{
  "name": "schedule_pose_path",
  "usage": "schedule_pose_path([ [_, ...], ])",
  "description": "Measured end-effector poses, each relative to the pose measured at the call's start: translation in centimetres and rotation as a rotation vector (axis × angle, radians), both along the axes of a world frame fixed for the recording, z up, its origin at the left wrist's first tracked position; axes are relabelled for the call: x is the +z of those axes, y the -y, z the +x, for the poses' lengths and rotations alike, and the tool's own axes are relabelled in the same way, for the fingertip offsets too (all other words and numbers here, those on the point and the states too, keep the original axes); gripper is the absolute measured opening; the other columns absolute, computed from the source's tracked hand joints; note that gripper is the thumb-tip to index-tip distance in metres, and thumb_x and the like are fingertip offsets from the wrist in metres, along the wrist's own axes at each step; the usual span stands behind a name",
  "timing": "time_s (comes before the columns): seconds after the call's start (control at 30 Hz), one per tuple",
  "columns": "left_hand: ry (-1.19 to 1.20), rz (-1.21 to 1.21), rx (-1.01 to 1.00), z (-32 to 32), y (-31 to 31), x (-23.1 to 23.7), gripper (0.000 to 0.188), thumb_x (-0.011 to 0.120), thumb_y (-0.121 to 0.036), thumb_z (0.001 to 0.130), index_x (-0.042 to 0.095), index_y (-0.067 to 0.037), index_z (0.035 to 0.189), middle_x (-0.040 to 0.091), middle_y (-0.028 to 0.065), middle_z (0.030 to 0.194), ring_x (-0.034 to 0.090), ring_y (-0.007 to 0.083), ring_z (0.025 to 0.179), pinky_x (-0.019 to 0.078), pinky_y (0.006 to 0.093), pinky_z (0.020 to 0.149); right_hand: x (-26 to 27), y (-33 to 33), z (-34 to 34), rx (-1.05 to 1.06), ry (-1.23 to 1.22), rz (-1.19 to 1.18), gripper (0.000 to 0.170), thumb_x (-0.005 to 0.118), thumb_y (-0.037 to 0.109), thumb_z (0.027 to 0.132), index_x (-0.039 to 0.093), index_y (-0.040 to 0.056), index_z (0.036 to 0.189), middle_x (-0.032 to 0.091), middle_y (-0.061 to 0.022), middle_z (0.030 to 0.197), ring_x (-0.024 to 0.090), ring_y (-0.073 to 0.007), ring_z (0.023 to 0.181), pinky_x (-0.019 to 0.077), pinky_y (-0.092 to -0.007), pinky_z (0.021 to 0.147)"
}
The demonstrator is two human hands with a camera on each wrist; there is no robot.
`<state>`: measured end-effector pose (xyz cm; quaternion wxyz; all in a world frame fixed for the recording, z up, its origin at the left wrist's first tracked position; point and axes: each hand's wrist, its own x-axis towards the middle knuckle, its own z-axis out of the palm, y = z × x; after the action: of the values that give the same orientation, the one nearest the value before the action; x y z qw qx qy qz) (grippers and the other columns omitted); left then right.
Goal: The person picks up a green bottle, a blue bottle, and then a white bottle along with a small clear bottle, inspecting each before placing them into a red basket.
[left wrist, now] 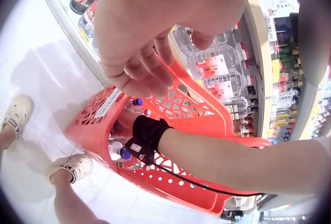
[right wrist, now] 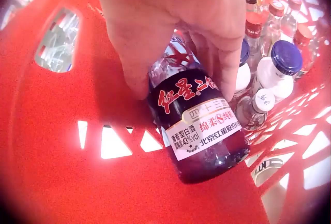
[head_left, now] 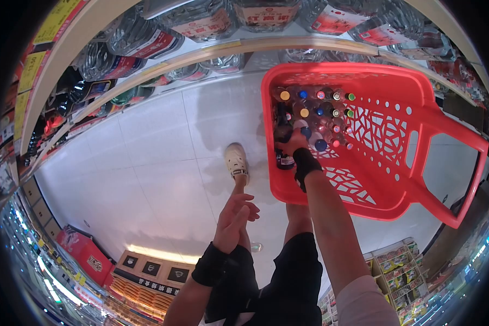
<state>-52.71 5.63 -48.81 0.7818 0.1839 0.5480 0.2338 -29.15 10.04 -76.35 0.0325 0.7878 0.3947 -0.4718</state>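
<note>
Inside the red basket (head_left: 358, 211), my right hand (head_left: 296, 142) grips a dark-labelled bottle (head_left: 285, 161) near one end wall. In the right wrist view the right hand (right wrist: 176, 32) has its fingers round the neck of that bottle (right wrist: 199, 123), which lies tilted with its base toward the lower right. Beside it stand several capped bottles, among them one with a blue cap (right wrist: 286, 57). My left hand (head_left: 234, 220) hangs outside the basket with loosely bent fingers, holding nothing; the left wrist view shows the same hand (left wrist: 150, 38) in front of the basket (left wrist: 88, 115).
Shelves (head_left: 244, 49) with large water bottles (head_left: 266, 13) run along the far side. A shoe (head_left: 236, 163) stands on the pale tiled floor (head_left: 163, 136) left of the basket. Behind are a red box (head_left: 84, 255) and a rack of packets (head_left: 399, 271).
</note>
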Motion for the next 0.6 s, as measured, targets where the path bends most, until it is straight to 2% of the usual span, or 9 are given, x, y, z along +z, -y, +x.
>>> schedule_pose_path([
  [0.13, 0.004, -0.015, -0.005, -0.2, 0.3, -0.2, 0.03, 0.049, -0.018, 0.097, 0.05, -0.001, 0.121, 0.061, 0.0078, 0.096, 0.057, 0.0162, 0.09, 0.0428, 0.0298, 0.083, 0.1, 0.3, -0.1, 0.06, 0.038, 0.049, 0.079, 0.084, 0.038, 0.063, 0.044, -0.0067, 0.113, 0.068, -0.018, 0.091, 0.07, -0.0264, 0.072, 0.0564, -0.0359, 0.068],
  [0.23, 0.006, 0.005, -0.039, -0.5, 0.5, -0.5, 0.03, 0.049, -0.019, 0.097, 0.051, -0.001, 0.12, 0.061, 0.0074, 0.096, 0.058, 0.0159, 0.09, 0.0437, 0.0295, 0.083, -1.4, 0.7, 0.2, -0.002, -0.114, 0.035, 0.074, 0.083, 0.033, 0.066, 0.044, -0.0068, 0.114, 0.067, -0.0171, 0.091, 0.07, -0.0241, 0.07, 0.0565, -0.0352, 0.068],
  [0.33, -0.009, 0.013, -0.055, -0.7, 0.6, -0.7, 0.029, 0.049, -0.02, 0.097, 0.051, -0.001, 0.119, 0.061, 0.0075, 0.096, 0.058, 0.0156, 0.09, 0.0441, 0.0291, 0.083, -2.0, 1.0, 0.5, -0.018, -0.156, 0.024, 0.082, 0.084, 0.04, 0.06, 0.045, -0.0041, 0.116, 0.066, -0.0223, 0.101, 0.068, -0.0327, 0.091, 0.0539, -0.0393, 0.082],
  [0.43, -0.011, 0.007, -0.055, -0.7, 0.5, -0.6, 0.028, 0.049, -0.02, 0.098, 0.052, -0.001, 0.119, 0.061, 0.0075, 0.096, 0.058, 0.0156, 0.09, 0.0443, 0.029, 0.084, -1.6, 1.2, 1.0, -0.057, -0.309, 0.114, 0.06, 0.081, 0.027, 0.068, 0.051, -0.0019, 0.112, 0.068, -0.0145, 0.089, 0.07, -0.0217, 0.072, 0.0561, -0.0346, 0.07],
  [0.53, -0.007, 0.002, -0.055, -0.6, 0.6, -0.7, 0.028, 0.048, -0.02, 0.098, 0.052, -0.001, 0.118, 0.061, 0.0077, 0.096, 0.058, 0.0158, 0.09, 0.0445, 0.0292, 0.084, -1.6, 1.5, 1.5, -0.106, -0.379, 0.096, 0.063, 0.081, 0.026, 0.067, 0.052, 0.0008, 0.116, 0.068, -0.0129, 0.091, 0.069, -0.023, 0.071, 0.0561, -0.034, 0.069],
  [0.6, -0.007, 0.003, -0.055, -0.6, 0.6, -0.7, 0.027, 0.048, -0.02, 0.098, 0.053, -0.001, 0.118, 0.061, 0.0073, 0.096, 0.058, 0.0155, 0.09, 0.0448, 0.0291, 0.083, -2.0, 1.9, 1.3, -0.118, -0.325, 0.105, 0.067, 0.082, 0.027, 0.066, 0.051, 0.0008, 0.119, 0.067, -0.0142, 0.097, 0.069, -0.0246, 0.081, 0.0551, -0.0346, 0.074],
])
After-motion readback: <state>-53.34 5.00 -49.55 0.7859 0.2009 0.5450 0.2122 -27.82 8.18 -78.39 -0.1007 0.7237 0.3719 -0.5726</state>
